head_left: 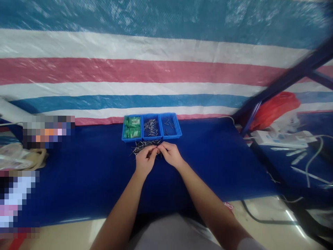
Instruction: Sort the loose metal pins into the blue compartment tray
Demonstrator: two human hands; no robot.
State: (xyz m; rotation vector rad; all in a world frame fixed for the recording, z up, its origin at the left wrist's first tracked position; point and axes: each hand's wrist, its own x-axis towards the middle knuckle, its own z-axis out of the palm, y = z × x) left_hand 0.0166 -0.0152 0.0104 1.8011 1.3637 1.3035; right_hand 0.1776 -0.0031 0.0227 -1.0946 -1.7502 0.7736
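My left hand (pixel 145 159) and my right hand (pixel 169 153) meet fingertip to fingertip in front of the bins. Both are closed in a pinch; whatever sits between the fingers is too small to make out. Just behind and partly under them lies a pile of thin dark metal pins (pixel 139 146), partly hidden by the hands. Three blue bins stand side by side beyond the pile. The left bin (pixel 125 138) holds green packets (pixel 132 127). Many metal pins lie in the middle bin (pixel 152 137), and a few in the right bin (pixel 176 125).
A dark blue cloth (pixel 221 163) covers the table. Behind hangs a striped plastic sheet (pixel 156 73). At right are a dark metal frame (pixel 282 74), a red plastic bag (pixel 277 107) and a white power strip (pixel 278 138) with cables. Clear plastic bags (pixel 18 156) lie at left.
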